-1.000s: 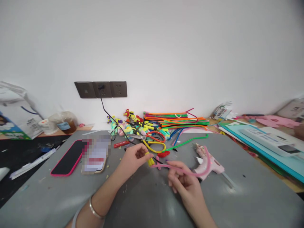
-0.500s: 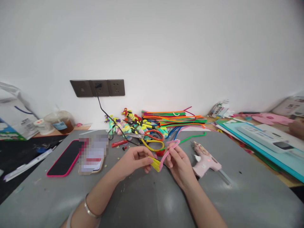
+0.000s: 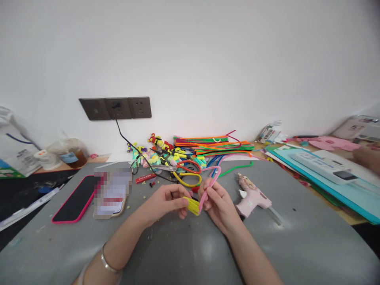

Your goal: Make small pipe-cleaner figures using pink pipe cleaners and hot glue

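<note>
I see the left hand [image 3: 169,201] pinching a yellow bundle [image 3: 193,206], the right hand [image 3: 219,202] a pink stem [image 3: 214,179], scissors [image 3: 171,168] ahead, glue gun [image 3: 252,198] toward the table [image 3: 178,257]'s right edge.

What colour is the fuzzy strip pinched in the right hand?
Pink; the head camera's view shows it best, in the right hand.

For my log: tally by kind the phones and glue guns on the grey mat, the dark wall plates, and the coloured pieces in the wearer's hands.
Phones: 2
Glue gun: 1
Wall plates: 3
Yellow bundle, left hand: 1
Pink strip, right hand: 1
Total: 8
</note>
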Action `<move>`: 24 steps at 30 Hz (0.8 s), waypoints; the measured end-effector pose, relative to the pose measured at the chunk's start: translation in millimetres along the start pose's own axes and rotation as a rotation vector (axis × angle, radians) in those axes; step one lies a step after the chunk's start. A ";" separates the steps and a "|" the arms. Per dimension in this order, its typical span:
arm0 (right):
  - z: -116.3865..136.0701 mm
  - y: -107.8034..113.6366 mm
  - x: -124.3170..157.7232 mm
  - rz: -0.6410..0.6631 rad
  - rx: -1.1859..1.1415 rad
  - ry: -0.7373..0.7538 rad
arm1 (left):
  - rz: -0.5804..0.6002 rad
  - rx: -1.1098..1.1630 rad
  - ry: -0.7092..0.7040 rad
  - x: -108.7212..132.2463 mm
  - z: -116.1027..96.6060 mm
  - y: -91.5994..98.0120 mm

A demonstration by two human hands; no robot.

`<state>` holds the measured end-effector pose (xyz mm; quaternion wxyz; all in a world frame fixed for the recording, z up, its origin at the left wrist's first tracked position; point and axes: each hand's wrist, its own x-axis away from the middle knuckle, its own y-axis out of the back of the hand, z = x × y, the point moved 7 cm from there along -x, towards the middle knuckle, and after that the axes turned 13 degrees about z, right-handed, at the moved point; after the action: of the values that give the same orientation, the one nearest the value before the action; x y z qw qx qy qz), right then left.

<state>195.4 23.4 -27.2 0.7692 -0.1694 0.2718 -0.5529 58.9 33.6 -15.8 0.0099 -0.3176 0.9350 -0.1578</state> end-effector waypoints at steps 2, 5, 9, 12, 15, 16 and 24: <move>-1.7 1.5 0.0 -0.009 -0.006 -0.012 | 0.010 -0.006 -0.001 -0.6 -0.1 -1.8; -2.7 1.9 -0.7 -0.008 0.001 -0.024 | 0.004 -0.013 -0.022 -1.0 -0.2 -2.7; -3.0 2.3 -2.1 -0.007 -0.030 -0.038 | 0.009 0.001 -0.145 -0.9 -4.7 -1.6; -4.8 4.3 -2.5 -0.024 -0.061 -0.073 | -0.006 -0.070 -0.255 0.7 -11.8 0.7; -7.3 4.7 -2.5 -0.018 -0.101 -0.107 | 0.009 -0.147 -0.311 2.2 -16.3 -1.3; -8.2 4.2 -2.5 -0.008 -0.111 -0.116 | 0.026 -0.160 -0.313 2.4 -16.4 -3.1; -7.9 -5.9 -2.0 0.077 -0.101 -0.098 | -0.003 -0.341 -0.372 6.0 -19.0 -5.7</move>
<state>185.6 23.6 -29.7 0.7929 -0.2244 0.2675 -0.4993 55.2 31.2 4.5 0.1276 -0.3395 0.9298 0.0634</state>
